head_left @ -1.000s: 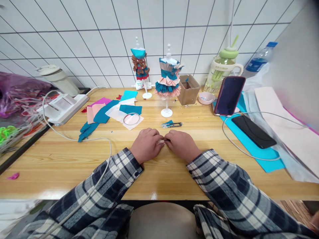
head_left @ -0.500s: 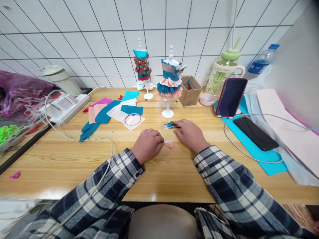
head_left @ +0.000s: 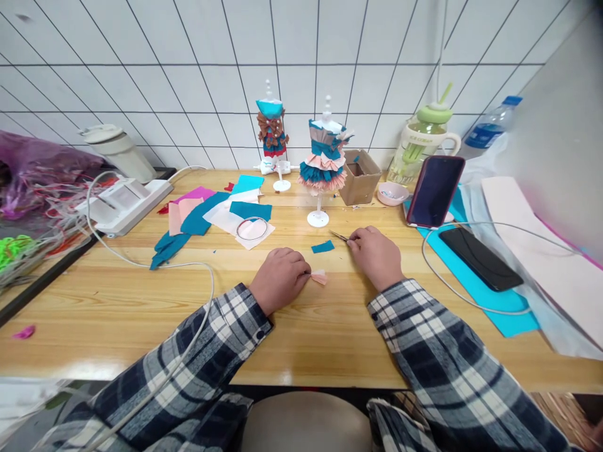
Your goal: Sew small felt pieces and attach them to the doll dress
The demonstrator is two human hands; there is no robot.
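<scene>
My left hand [head_left: 283, 280] pinches one end of a small pleated pink paper piece [head_left: 319, 277], which fans out to the right just above the wood. My right hand [head_left: 375, 256] is closed around small metal snips [head_left: 339, 236], their tips pointing left. Between the hands and a little farther back lies a small teal paper strip [head_left: 323, 247], touched by neither hand. Behind it stands a white dress form [head_left: 326, 157] in ruffled teal and pink paper.
Paper pieces [head_left: 202, 213] and a ring [head_left: 252, 228] lie left. A second dress form [head_left: 272, 129], a cardboard box [head_left: 360, 179] and a pink bowl [head_left: 392, 193] stand behind. Phones [head_left: 434, 191], a cable and blue sheets are right; a power strip [head_left: 129, 204] is left.
My right hand has moved slightly right with the snips, away from the teal strip, which now lies uncovered. My left hand still pinches the pink piece. The view has shifted slightly.
</scene>
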